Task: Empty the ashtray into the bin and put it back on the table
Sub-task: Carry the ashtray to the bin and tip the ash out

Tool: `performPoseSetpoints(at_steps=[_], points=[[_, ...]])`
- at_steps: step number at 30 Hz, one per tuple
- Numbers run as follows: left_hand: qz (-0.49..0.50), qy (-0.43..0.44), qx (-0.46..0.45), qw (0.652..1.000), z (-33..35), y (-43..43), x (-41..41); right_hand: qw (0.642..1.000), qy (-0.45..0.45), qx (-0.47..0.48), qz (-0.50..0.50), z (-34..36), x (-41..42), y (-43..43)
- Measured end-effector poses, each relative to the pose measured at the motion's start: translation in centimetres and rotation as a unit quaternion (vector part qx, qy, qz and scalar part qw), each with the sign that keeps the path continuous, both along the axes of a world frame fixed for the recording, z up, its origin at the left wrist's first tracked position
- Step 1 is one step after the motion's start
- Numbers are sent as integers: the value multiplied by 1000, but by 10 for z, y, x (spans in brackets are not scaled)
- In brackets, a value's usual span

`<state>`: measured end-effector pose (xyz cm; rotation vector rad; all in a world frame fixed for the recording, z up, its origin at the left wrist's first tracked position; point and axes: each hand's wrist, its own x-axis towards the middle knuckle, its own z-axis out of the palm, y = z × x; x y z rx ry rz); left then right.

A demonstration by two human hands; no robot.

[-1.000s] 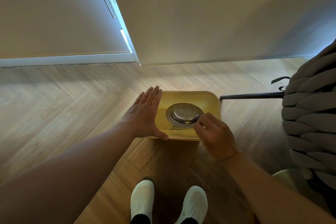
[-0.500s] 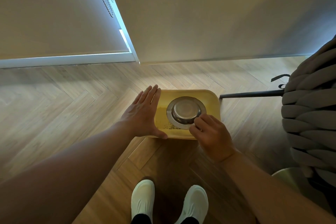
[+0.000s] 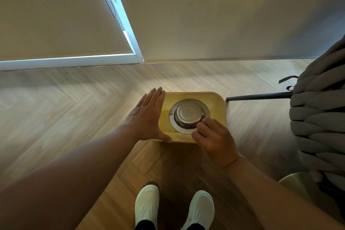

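Note:
A round metal ashtray (image 3: 188, 113) is turned upside down over the open yellow bin (image 3: 217, 104), which stands on the wooden floor. My right hand (image 3: 212, 138) grips the ashtray's near rim with its fingertips. Dark ash specks lie inside the bin at its near left. My left hand (image 3: 147, 117) rests flat, fingers together, against the bin's left side, thumb on the near edge. The table is out of view.
My two white shoes (image 3: 147, 205) stand just in front of the bin. A chunky grey knitted throw (image 3: 321, 123) drapes over a seat at the right, with a dark bar (image 3: 257, 97) reaching toward the bin. A wall and window blind (image 3: 56, 15) lie beyond.
The ashtray has shifted slightly up and left over the bin, and more of its rim shows. My right hand followed it. My left hand has stayed on the bin.

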<state>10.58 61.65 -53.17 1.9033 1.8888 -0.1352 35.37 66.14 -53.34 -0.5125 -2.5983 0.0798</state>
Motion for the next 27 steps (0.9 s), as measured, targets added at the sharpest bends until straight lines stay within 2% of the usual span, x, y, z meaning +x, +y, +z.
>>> performPoseSetpoints(at_steps=[20,27], points=[[3,-1,-10,1000,3,0,3,1000,-11,-15,4,1,1,-5],[7,-3,-9,1000,3,1,3,999,-6,-42,-32,3,1,-7]])
